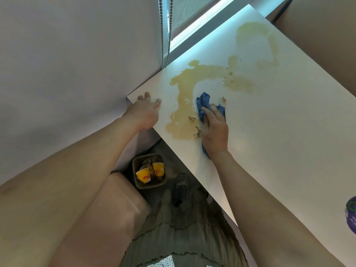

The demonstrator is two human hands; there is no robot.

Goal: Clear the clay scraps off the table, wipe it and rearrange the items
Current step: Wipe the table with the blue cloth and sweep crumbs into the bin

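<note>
While the right hand (214, 132) presses a blue cloth (203, 102) onto the white tabletop (279, 122), its fingers lie nearly straight and close together over the bunched fabric. The left hand (145, 114) rests on the tabletop's corner by the wall, fingers straight and slightly spread, holding nothing. A wet yellowish smear (185, 87) spreads just beside the cloth, and small clay scraps (197, 131) lie at its edge beside the right hand. Below the tabletop stands a bin (134, 170) with yellow cups (143, 175).
</note>
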